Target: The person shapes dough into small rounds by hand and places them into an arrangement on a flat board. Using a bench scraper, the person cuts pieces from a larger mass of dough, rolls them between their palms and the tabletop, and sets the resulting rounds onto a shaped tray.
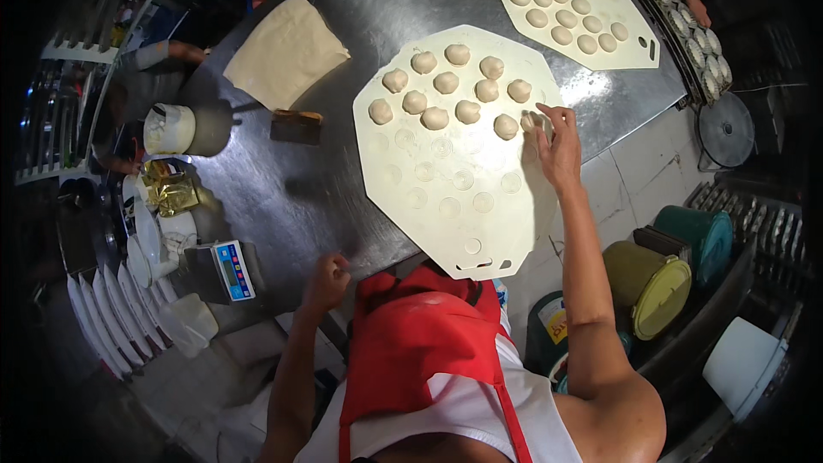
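Note:
My right hand [559,147] reaches over the right side of a white octagonal board [403,197]. Its thumb and fingers close around a pale dough ball [530,123], partly hidden by them. Just left of it sits another dough ball [506,127], and several more lie in rows on the board's far half. Faint round marks show on the board's near half. The board's near end, with handle slots, overhangs the table edge in front of my red apron [420,334]. My left hand [327,281] hangs by the table's near edge, fingers curled, with nothing visible in it.
A dough sheet [287,51] and a scraper [297,127] lie on the metal table [330,171]. At left are a scale [231,270] and white tub [169,129]. A second board [549,39] holds flattened dough rounds. Another person's hand [699,13] is near filled trays [699,56].

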Motion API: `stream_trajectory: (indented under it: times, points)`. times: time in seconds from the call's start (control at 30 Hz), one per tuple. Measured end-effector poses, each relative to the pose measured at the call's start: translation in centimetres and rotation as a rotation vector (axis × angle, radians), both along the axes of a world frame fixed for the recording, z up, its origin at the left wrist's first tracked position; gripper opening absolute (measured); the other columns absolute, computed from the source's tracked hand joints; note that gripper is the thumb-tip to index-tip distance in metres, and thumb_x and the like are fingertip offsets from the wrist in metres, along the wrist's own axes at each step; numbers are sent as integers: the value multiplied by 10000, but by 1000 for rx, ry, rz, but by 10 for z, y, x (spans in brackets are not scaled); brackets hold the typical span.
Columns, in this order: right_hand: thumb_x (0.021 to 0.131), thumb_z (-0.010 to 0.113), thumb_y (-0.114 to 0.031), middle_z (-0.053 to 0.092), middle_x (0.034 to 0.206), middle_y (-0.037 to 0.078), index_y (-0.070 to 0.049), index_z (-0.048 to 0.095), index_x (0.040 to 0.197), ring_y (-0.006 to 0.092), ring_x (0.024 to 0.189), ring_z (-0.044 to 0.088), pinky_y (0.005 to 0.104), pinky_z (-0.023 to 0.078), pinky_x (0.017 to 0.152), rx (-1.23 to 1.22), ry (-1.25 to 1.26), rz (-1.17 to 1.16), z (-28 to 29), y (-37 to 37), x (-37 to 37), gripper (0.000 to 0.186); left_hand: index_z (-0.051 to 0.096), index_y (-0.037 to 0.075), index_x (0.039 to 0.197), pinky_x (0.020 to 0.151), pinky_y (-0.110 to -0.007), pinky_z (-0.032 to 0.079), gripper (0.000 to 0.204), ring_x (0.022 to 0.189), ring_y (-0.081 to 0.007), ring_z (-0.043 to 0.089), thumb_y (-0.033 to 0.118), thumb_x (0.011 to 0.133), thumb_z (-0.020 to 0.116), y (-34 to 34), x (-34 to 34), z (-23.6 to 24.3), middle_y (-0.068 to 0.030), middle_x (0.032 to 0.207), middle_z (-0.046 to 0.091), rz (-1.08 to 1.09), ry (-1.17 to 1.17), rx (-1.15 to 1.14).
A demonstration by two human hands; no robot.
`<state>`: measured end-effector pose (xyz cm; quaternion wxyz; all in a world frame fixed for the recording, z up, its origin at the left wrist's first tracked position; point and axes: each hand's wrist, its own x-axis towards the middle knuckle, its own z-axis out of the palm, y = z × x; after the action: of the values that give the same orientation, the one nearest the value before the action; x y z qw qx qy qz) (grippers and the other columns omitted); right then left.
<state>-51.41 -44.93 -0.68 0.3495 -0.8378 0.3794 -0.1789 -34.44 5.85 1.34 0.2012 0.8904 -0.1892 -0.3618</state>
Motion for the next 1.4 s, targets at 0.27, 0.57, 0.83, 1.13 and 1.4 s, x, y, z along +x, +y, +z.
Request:
stream_trajectory:
  times: [0.27, 0.57, 0.83, 1.13, 1.4]
  points:
    - [956, 743, -128, 692, 1028, 145, -95, 733, 1055, 391, 965, 691, 484, 549, 852, -183, 103, 76, -8, 18, 41, 104, 617, 52, 1155, 785, -412, 535, 165, 848, -266, 673, 89, 995, 631, 13, 45, -20, -150, 960, 683, -10, 89, -100]
    - [966, 688, -126, 659, 963, 188, -50, 630, 977, 418, 906, 678, 528, 557, 785, -523, 298, 244, 3, 23, 58, 97, 627, 55, 1142, 829, -444, 554, 133, 921, -335, 728, 126, 1030, 627, 46, 114, -17, -177, 1011, 732, -71, 44, -105]
    - [1044, 642, -169, 649, 882, 247, 0, 516, 1004, 473, 791, 653, 580, 525, 723, -427, 212, 324, -16, 4, 47, 215, 651, 55, 1136, 870, -449, 559, 134, 998, -368, 741, 125, 1023, 643, 34, 106, -11, -177, 1065, 751, 6, -63, -117]
    - [997, 606, -111, 687, 902, 274, 9, 576, 980, 482, 819, 701, 583, 545, 730, -324, 283, 409, -13, -13, 49, 125, 681, 77, 1061, 826, -446, 574, 110, 946, -364, 745, 146, 988, 726, -74, 16, 4, -157, 996, 745, -91, -43, -257]
    - [991, 620, -149, 730, 995, 272, 7, 590, 1064, 457, 946, 720, 547, 562, 813, -150, 274, 443, -12, -25, 48, 174, 679, 79, 1345, 964, -478, 548, 418, 1128, -348, 674, 233, 969, 774, -371, -20, -1, -143, 1158, 716, -415, -415, -578]
